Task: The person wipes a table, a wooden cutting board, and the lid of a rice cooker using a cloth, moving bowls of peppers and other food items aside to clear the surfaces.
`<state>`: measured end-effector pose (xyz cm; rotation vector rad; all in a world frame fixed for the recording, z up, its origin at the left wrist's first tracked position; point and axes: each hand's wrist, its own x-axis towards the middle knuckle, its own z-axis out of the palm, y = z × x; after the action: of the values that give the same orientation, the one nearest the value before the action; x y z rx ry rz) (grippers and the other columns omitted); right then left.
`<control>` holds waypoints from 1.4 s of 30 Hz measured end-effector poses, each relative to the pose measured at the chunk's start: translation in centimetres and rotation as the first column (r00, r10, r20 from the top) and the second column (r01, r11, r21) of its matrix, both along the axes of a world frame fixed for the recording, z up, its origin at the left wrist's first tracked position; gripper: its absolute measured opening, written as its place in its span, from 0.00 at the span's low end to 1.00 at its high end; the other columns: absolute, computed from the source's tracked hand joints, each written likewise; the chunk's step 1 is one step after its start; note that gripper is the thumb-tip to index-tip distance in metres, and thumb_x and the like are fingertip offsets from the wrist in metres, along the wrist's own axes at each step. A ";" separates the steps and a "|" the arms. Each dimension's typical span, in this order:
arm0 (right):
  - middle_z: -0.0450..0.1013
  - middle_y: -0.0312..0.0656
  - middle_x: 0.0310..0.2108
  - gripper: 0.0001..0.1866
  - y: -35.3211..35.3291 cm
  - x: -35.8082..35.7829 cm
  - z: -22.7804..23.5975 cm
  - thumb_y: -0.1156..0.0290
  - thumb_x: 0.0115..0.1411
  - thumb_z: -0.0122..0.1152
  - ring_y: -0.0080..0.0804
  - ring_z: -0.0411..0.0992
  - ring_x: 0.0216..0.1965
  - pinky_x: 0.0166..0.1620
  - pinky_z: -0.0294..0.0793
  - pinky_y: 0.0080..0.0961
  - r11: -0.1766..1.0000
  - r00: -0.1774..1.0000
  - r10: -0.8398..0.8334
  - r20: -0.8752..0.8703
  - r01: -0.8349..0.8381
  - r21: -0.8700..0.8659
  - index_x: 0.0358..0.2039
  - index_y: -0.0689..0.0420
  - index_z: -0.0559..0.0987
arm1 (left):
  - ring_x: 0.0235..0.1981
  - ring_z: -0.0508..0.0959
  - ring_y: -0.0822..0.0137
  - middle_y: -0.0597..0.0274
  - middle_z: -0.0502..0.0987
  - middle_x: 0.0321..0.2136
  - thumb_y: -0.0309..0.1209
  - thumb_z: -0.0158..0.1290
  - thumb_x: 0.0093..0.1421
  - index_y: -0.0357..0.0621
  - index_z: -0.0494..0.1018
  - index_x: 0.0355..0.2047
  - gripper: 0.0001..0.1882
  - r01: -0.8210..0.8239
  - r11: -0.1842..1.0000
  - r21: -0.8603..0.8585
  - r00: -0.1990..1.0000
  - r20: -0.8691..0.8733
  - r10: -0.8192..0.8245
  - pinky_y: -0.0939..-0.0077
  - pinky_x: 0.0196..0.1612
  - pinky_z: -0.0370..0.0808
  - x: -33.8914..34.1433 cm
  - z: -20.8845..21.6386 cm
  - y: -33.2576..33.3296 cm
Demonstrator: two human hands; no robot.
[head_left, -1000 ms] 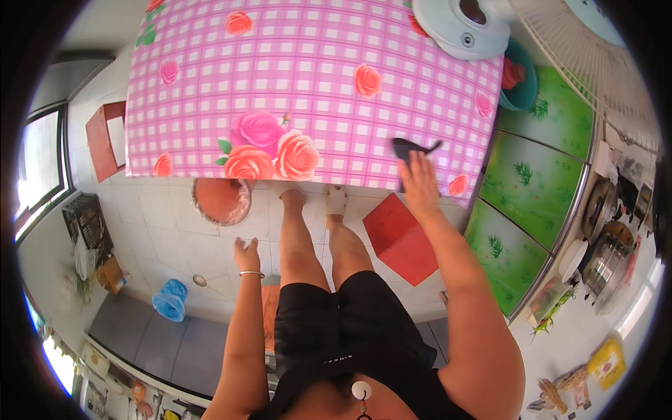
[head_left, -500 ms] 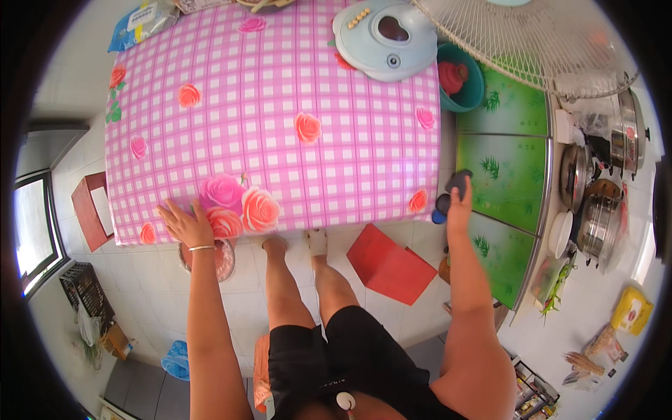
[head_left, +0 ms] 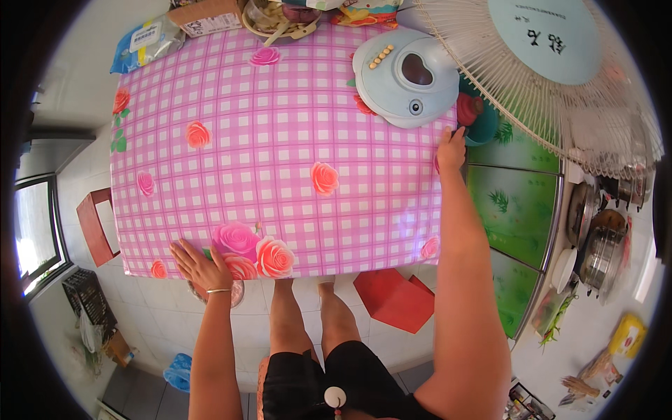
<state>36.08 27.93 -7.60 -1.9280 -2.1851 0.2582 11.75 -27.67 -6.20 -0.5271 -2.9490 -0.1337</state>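
My left hand (head_left: 199, 267) lies flat with fingers spread on the pink-and-white checked tablecloth (head_left: 259, 182), at the near left edge over printed roses. Along the table's right edge, my right hand (head_left: 451, 150) has its fingers bent in beside the cloth's border. What they grip is hidden; something dark shows at the fingertips. Just beyond it stands the pale blue base of an electric fan (head_left: 392, 84), whose wire cage (head_left: 483, 84) leans to the right. A teal bucket (head_left: 483, 129) with a red item (head_left: 469, 108) in it is close to that hand.
Green glass-fronted cabinets (head_left: 514, 203) run along the right, with pots (head_left: 602, 252) on the counter. At the far edge are a basket (head_left: 280, 24), a cardboard box (head_left: 206, 17) and a blue-and-clear package (head_left: 147, 42). A red stool (head_left: 395, 301) stands near the table's front.
My right hand has moved farther away along the table's right edge; the dark object it had hold of is no longer plainly visible. My left hand stays on the cloth. The view has shifted.
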 end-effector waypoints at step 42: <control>0.54 0.53 0.65 0.34 -43.3 -56.9 1.2 0.50 0.63 0.47 0.49 0.50 0.66 0.66 0.48 0.46 0.183 0.210 0.972 0.101 -0.956 0.228 0.63 0.60 0.62 | 0.68 0.47 0.39 0.33 0.51 0.65 0.51 0.51 0.53 0.31 0.59 0.61 0.43 -0.156 0.953 0.259 0.942 0.328 0.065 0.44 0.66 0.35 -1.2 0.5 -2.4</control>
<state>-20.84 -15.35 -6.40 -0.0623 -2.8703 0.1938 10.52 -30.03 -5.70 -0.3203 -3.1747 -0.6756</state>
